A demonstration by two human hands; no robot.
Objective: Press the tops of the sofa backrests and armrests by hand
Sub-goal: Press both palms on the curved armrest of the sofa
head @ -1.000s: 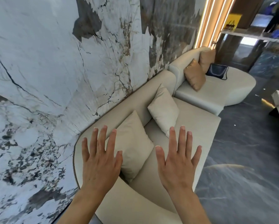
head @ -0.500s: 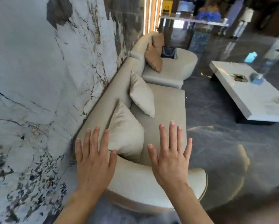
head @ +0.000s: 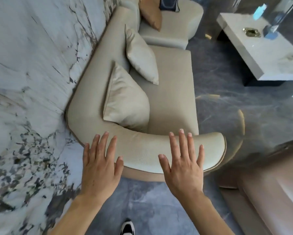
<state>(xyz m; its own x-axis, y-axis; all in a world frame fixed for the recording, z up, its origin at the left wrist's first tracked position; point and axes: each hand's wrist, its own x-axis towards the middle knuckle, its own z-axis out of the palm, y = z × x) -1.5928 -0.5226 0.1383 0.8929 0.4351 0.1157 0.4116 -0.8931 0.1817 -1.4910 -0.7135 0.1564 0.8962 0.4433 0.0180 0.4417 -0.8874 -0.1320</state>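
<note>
A beige sofa stands along the marble wall. Its curved armrest runs across the near end, and its backrest follows the wall away from me. My left hand is flat, palm down, fingers spread, over the armrest's left part near the corner. My right hand is flat and spread over the armrest's right part. Both hands hold nothing; whether the palms touch the fabric I cannot tell. Two beige cushions lean on the backrest.
A marble wall lies close on the left. A white low table stands at the right across the dark floor. A second sofa section with a tan cushion continues beyond. Another beige seat sits at lower right. My shoe shows below.
The view has tilted down and drawn closer to the sofa's near end. Both spread hands now lie over the armrest top, where before they hovered short of it.
</note>
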